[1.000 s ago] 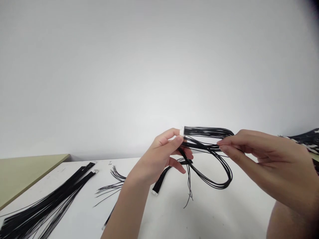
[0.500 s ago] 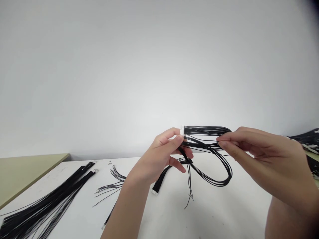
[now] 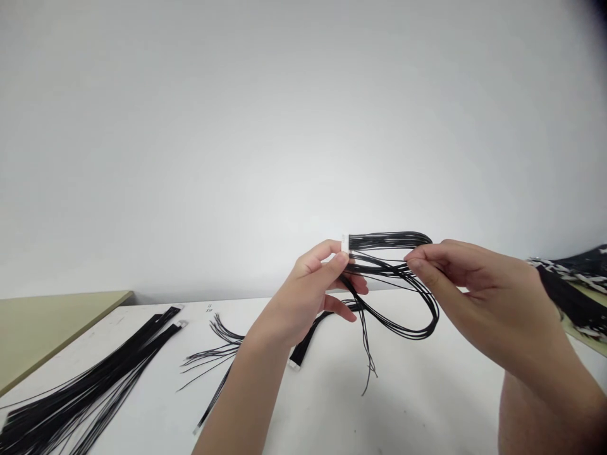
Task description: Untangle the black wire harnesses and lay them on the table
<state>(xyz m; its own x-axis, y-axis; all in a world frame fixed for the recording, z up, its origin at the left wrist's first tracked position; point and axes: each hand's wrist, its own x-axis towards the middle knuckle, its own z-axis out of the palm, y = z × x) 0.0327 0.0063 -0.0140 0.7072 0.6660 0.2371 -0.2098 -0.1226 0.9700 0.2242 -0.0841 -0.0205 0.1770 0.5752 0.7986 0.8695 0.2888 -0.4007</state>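
Between thumb and forefinger, my left hand [image 3: 315, 287] holds a white connector [image 3: 345, 244] by its lower end. Black wires [image 3: 389, 240] run right from the connector, bend back and form a loop that hangs below. My right hand [image 3: 474, 294] pinches a thin black wire at the right side of this bundle, its thumb and forefinger tips together. A few loose wire ends [image 3: 366, 354] dangle beneath my left hand. The other fingers of my left hand are spread behind the wires.
A white table [image 3: 379, 411] carries a large pile of black wires [image 3: 90, 385] at left, fanned wire ends [image 3: 213, 347] and another white connector [image 3: 294, 364] near the middle. More black harnesses [image 3: 573, 297] lie at right. A greenish board [image 3: 57, 322] is at far left.
My right hand has moved slightly left, towards the connector, still pinching. The wire bundle has risen a little, and the dangling ends have swung right.
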